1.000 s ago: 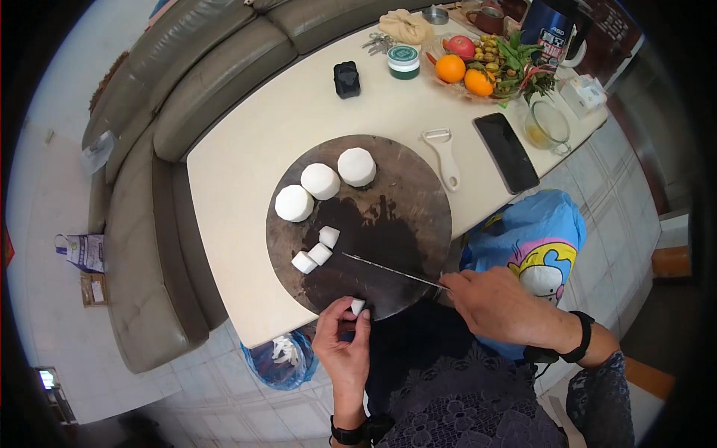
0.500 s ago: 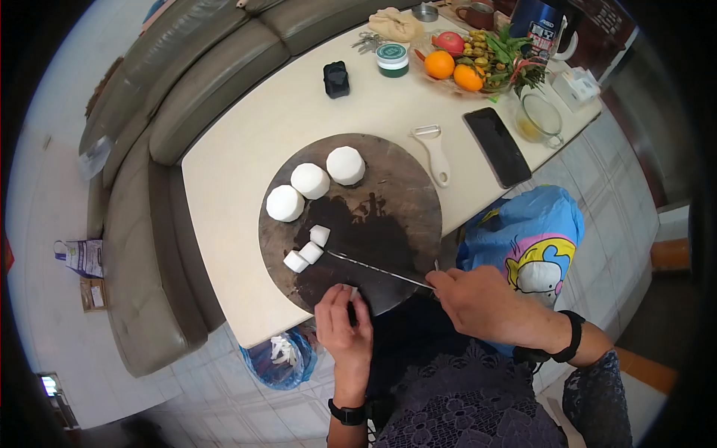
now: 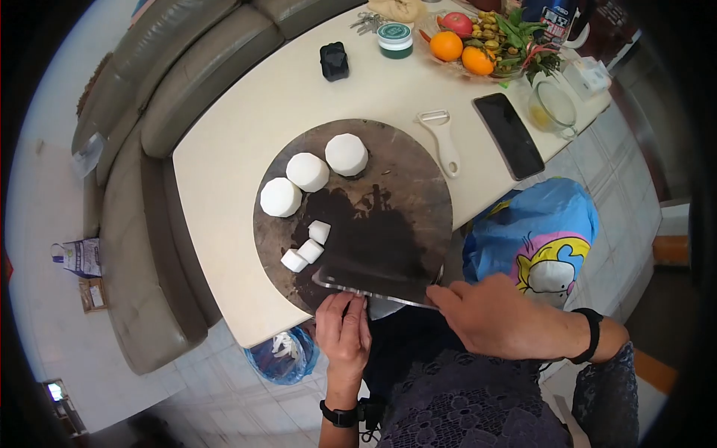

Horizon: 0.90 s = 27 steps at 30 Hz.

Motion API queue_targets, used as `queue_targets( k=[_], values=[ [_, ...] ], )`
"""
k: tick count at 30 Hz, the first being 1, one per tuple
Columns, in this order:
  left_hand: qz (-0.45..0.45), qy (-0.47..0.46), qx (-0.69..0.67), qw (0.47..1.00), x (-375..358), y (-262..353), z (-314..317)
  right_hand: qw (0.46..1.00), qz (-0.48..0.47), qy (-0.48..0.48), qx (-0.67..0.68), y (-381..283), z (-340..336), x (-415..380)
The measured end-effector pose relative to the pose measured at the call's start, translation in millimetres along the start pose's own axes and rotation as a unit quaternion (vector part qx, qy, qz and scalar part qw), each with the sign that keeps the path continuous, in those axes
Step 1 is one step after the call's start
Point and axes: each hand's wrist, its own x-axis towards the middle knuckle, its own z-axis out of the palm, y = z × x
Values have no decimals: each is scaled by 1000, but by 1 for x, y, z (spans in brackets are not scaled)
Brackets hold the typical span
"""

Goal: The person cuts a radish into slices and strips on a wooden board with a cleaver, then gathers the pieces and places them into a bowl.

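My right hand (image 3: 489,317) is wrapped round the handle of a kitchen knife (image 3: 377,295), whose blade reaches left across the near part of a round wooden chopping board (image 3: 414,179). My left hand (image 3: 342,328) is closed at the board's near edge, fingertips pressed together on a small white vegetable piece mostly hidden by fingers and blade. The blade is right at those fingertips. Three small white cut chunks (image 3: 310,251) lie left of the wet dark patch. Behind them stand three larger peeled white rounds (image 3: 307,172).
A white peeler (image 3: 446,145) and a black phone (image 3: 509,136) lie right of the board. Farther back are a fruit bowl (image 3: 478,61), a green-lidded jar (image 3: 395,41), a black object (image 3: 334,61) and a glass cup (image 3: 551,108). A blue bag-lined bin (image 3: 282,358) stands below the table edge.
The knife has swung nearer to me, its blade now over my left fingertips. The view has shifted slightly. The white chunks and rounds keep their places on the board.
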Motion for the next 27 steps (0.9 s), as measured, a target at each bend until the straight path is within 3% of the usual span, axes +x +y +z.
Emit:
queue_targets(
  k=[9,18,25,27],
  values=[
    [-5,3,10,1000,-39,-18,12,996,-69,-39,41,-5,-14,0],
    [-49,-7,13,999,-45,-19,12,994,-62,-90,27,0,-16,3],
    [-15,-66,19,998,-61,-26,7,996,-79,-47,14,-2,-15,-6],
    [-109,-81,-49,989,-74,-31,10,996,-83,-45,4,-1,-13,-5]
  ],
)
